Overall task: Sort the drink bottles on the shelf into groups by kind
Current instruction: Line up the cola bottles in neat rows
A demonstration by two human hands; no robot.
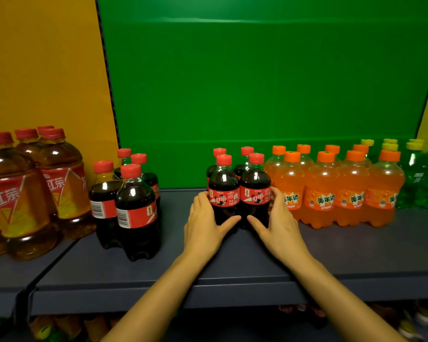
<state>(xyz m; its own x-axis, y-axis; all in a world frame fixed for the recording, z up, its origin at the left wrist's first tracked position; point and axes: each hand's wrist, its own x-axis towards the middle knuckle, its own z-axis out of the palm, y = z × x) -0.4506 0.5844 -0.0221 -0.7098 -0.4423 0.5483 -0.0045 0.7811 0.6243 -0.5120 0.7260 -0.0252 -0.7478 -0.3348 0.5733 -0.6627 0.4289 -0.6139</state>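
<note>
Left hand (206, 219) and right hand (277, 219), fingers spread, cup four red-capped cola bottles (239, 188) between them. Left of the hands: four more cola bottles (130, 206) and iced-tea bottles (35, 191) marked 红茶. Right: orange bottles (336, 191) labelled 美年达, then green soda bottles (420, 178).

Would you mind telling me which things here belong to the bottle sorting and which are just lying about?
Part of the job:
- cola cluster cupped between left hand and right hand
- second cola group
- orange soda bottles
- green soda bottles
- large tea bottles
- shelf

Just there:
- green backboard
- yellow panel
- blurred items on the lower shelf
</note>
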